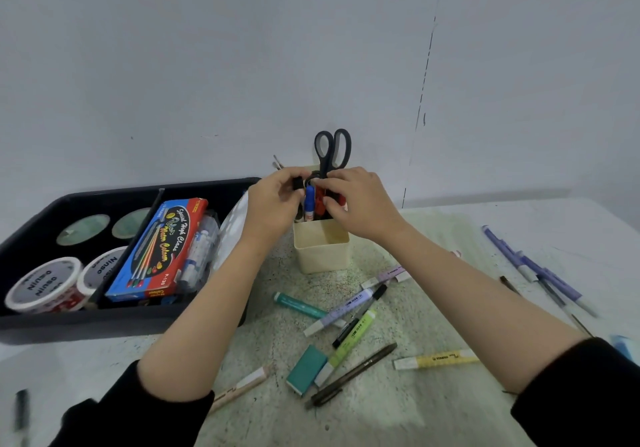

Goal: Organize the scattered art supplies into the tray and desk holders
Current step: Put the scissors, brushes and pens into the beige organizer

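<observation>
Sitting mid-frame on the speckled green table [433, 412], a cream holder [322, 252] is carrying scissors [332, 148]. The left grip [277, 204] is pinching a small black cap [297, 183]. The right grip [360, 200] is pinching a red marker [322, 204] inside the holder. Loose pens [349, 311] are lying lower right. A dark tray [104, 325] is sitting at the left, under a grey wall [207, 65].

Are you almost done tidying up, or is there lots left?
About halfway. The paint box and tubs already sit in the tray, and scissors stand in the cup. Right now the left hand pinches a small black piece while the right hand touches the blue marker in the cup. A yellow marker, an eraser and purple pens wait loose on the table.
</observation>
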A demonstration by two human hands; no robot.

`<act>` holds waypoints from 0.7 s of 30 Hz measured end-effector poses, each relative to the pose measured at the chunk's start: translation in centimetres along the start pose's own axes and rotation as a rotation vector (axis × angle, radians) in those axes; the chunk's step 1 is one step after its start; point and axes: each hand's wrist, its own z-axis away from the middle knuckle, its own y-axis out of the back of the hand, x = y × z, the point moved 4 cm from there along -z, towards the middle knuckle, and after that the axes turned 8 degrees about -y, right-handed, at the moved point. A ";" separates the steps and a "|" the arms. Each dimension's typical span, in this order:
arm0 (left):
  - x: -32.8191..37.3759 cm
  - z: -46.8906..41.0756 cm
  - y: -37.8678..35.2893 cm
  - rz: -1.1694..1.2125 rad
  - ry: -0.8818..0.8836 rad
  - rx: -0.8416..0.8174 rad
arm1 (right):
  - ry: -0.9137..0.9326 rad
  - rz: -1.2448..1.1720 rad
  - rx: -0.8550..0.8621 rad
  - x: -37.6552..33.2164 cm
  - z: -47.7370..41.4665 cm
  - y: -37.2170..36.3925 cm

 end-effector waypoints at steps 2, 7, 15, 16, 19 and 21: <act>-0.2 0.2 -0.3 -0.024 0.021 -0.034 | -0.023 0.000 -0.049 0.1 0.3 -0.1; -0.7 0.2 -0.5 -0.275 0.022 -0.153 | -0.030 0.069 -0.126 -0.2 0.7 -0.4; -1.8 1.3 -1.4 -0.374 -0.001 -0.338 | -0.084 0.180 -0.201 -0.1 1.5 -0.8; -1.7 1.5 -1.4 -0.364 -0.013 -0.340 | -0.086 0.139 -0.170 -0.3 1.9 -0.7; 0.0 2.9 -0.9 -0.282 -0.077 -0.268 | -0.049 -0.085 0.024 -1.3 4.2 0.6; 1.1 4.4 -0.3 -0.272 -0.088 -0.208 | 0.004 -0.167 0.077 -2.0 6.8 1.3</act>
